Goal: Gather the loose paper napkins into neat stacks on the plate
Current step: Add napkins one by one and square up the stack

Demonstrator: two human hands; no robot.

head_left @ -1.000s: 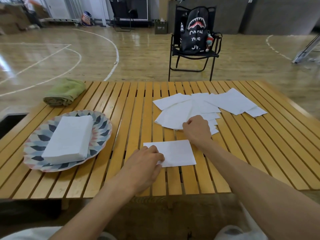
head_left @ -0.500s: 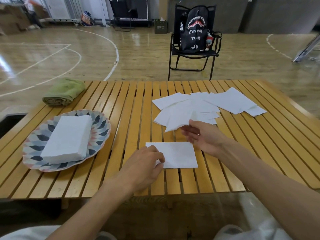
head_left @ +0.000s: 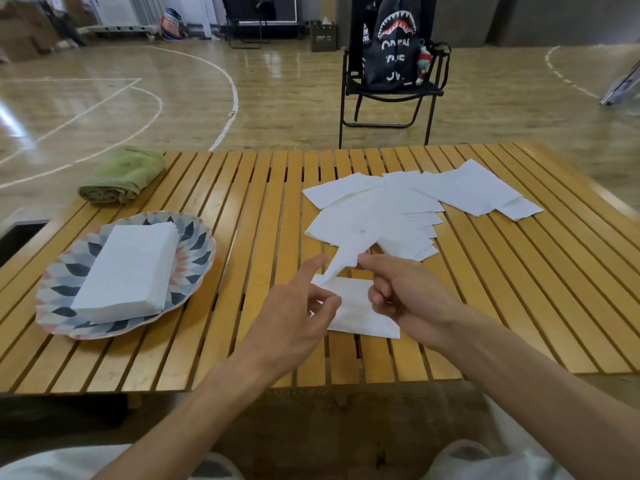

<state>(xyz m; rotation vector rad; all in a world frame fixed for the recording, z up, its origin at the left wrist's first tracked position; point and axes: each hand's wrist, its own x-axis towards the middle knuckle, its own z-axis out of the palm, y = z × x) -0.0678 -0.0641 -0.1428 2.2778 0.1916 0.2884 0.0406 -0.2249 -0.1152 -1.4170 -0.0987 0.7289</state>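
Observation:
A patterned plate (head_left: 194,233) at the table's left carries a neat stack of white napkins (head_left: 128,268). Loose napkins (head_left: 408,209) lie fanned out at the back right. One napkin (head_left: 360,317) lies flat near the front edge. My right hand (head_left: 405,292) pinches another napkin (head_left: 349,251) by its near end and holds it slanted above the flat one. My left hand (head_left: 291,317) lies at the flat napkin's left edge, thumb and middle finger pinching there, index finger stretched toward the raised napkin.
A rolled green towel (head_left: 121,176) lies at the back left of the slatted wooden table (head_left: 242,202). Behind the table stands a black folding chair (head_left: 391,95) with a black backpack (head_left: 394,39) on a gym floor.
My right hand has drawn one napkin off the loose pile and brought it toward me over the flat napkin. My left hand has raised its index finger.

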